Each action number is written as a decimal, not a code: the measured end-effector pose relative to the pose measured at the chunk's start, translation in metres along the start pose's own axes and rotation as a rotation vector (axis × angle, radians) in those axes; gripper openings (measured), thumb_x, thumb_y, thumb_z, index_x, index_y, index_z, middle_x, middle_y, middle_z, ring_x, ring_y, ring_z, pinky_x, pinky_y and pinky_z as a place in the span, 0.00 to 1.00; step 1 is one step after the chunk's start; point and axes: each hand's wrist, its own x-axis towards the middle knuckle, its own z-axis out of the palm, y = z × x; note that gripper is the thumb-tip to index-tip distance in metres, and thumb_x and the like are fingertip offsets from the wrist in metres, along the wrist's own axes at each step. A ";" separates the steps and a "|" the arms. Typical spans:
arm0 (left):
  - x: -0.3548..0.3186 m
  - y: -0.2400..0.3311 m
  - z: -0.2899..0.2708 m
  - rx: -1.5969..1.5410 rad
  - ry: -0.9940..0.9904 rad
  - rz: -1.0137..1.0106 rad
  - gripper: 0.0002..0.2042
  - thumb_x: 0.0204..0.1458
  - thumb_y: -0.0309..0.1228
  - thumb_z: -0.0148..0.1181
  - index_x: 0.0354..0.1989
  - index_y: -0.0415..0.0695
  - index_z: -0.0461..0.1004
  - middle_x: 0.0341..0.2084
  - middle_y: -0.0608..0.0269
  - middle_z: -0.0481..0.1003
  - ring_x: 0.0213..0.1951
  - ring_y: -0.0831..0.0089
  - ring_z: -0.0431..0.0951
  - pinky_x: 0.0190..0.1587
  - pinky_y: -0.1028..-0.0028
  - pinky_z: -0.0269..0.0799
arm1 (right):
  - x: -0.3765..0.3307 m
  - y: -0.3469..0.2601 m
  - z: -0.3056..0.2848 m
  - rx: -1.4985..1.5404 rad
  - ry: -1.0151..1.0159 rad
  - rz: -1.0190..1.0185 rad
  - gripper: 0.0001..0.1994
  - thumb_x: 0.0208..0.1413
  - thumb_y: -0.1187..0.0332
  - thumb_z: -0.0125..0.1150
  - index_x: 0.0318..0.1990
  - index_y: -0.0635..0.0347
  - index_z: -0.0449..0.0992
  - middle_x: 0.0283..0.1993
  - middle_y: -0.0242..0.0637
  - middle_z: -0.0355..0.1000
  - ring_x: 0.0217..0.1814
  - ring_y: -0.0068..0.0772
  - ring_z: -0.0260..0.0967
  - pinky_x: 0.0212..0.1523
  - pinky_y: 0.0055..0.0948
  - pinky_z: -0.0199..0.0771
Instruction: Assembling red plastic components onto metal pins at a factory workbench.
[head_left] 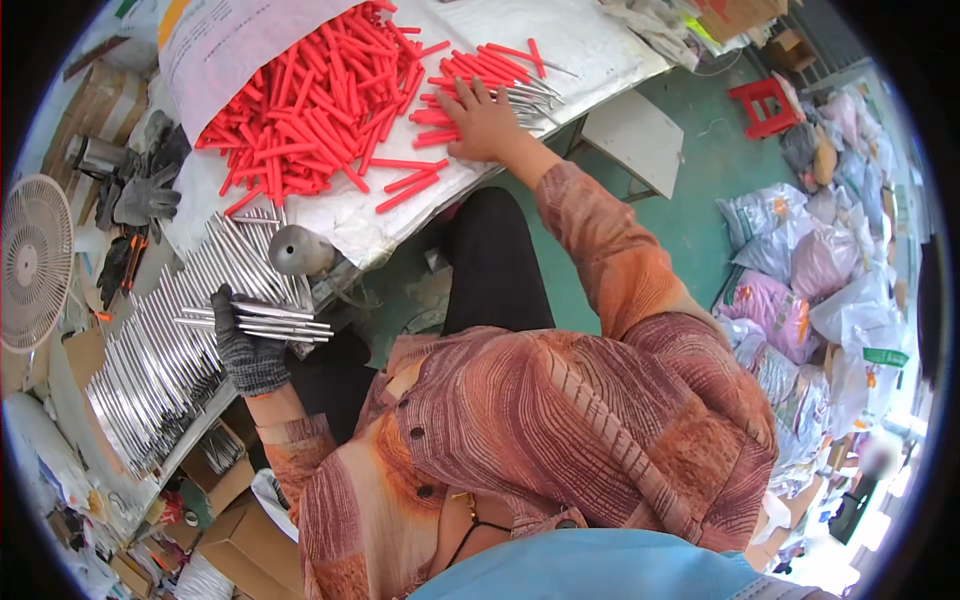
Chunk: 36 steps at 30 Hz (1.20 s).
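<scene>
My left hand (248,350), in a dark grey knitted glove, is closed round a bunch of thin metal rods (285,325). It is just above a broad layer of similar loose metal rods (160,370) on the table's left part. My bare right hand (485,125) lies with fingers spread on a small heap of red-handled metal rods (480,68), whose silvery shafts point right. Between the hands, a large pile of red plastic tubes (330,100) spills from a white sack (235,45). A rounded grey metal piece (300,250) stands near the table's edge.
A white fan (38,262) stands at the far left, near grey gloves (148,195) and pliers (120,265). A white board (630,142) and a red stool (765,108) are beyond the table. Filled plastic bags (780,310) line the right; a cardboard box (255,545) sits below.
</scene>
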 end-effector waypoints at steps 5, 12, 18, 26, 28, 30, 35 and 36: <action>0.009 0.001 -0.006 0.035 -0.079 0.014 0.05 0.50 0.34 0.58 0.30 0.47 0.72 0.18 0.70 0.72 0.20 0.78 0.72 0.23 0.76 0.71 | 0.017 0.021 0.027 -0.126 0.169 0.279 0.36 0.43 0.53 0.57 0.63 0.40 0.52 0.64 0.49 0.48 0.62 0.65 0.46 0.46 0.77 0.48; 0.009 0.016 -0.013 0.072 0.052 0.077 0.06 0.48 0.33 0.60 0.30 0.46 0.73 0.20 0.68 0.73 0.22 0.77 0.74 0.26 0.75 0.73 | 0.040 0.066 0.049 -0.122 0.300 0.430 0.30 0.45 0.57 0.54 0.59 0.43 0.57 0.60 0.46 0.54 0.58 0.70 0.50 0.41 0.79 0.49; 0.013 0.014 -0.011 0.092 0.095 0.120 0.04 0.49 0.33 0.59 0.29 0.47 0.74 0.19 0.71 0.73 0.21 0.78 0.73 0.24 0.76 0.72 | 0.049 0.113 0.054 -0.135 0.343 0.592 0.32 0.40 0.55 0.58 0.57 0.47 0.58 0.57 0.42 0.57 0.54 0.63 0.55 0.38 0.66 0.60; 0.007 0.006 -0.009 0.066 0.162 0.176 0.06 0.51 0.30 0.57 0.37 0.45 0.73 0.21 0.72 0.72 0.21 0.81 0.71 0.25 0.78 0.72 | 0.092 0.109 0.004 -0.036 -0.062 0.461 0.39 0.42 0.44 0.57 0.60 0.53 0.54 0.62 0.48 0.52 0.63 0.61 0.48 0.54 0.61 0.54; 0.017 -0.002 -0.003 0.119 0.096 0.155 0.06 0.51 0.30 0.57 0.37 0.45 0.73 0.20 0.72 0.72 0.20 0.81 0.71 0.24 0.78 0.71 | 0.122 0.110 0.018 0.383 0.238 0.230 0.36 0.43 0.43 0.56 0.58 0.54 0.60 0.56 0.51 0.61 0.61 0.50 0.55 0.56 0.44 0.58; 0.014 0.001 0.003 0.093 0.167 0.129 0.04 0.49 0.31 0.59 0.29 0.45 0.72 0.18 0.72 0.71 0.18 0.80 0.70 0.22 0.78 0.71 | 0.152 0.063 0.015 0.534 0.406 0.128 0.23 0.52 0.55 0.55 0.48 0.64 0.66 0.40 0.53 0.69 0.44 0.39 0.70 0.40 0.31 0.72; 0.017 0.006 0.020 0.131 0.226 0.169 0.06 0.48 0.34 0.61 0.25 0.49 0.72 0.17 0.72 0.71 0.19 0.79 0.70 0.24 0.76 0.70 | 0.153 -0.009 0.050 0.850 0.318 0.411 0.29 0.46 0.45 0.51 0.53 0.54 0.66 0.46 0.53 0.67 0.49 0.51 0.65 0.50 0.45 0.61; 0.016 0.010 0.017 0.143 0.235 0.165 0.05 0.47 0.34 0.61 0.26 0.49 0.72 0.18 0.73 0.71 0.20 0.79 0.71 0.24 0.76 0.70 | 0.153 -0.024 0.048 0.858 0.304 0.397 0.29 0.46 0.45 0.51 0.53 0.54 0.66 0.46 0.53 0.67 0.49 0.51 0.65 0.50 0.45 0.61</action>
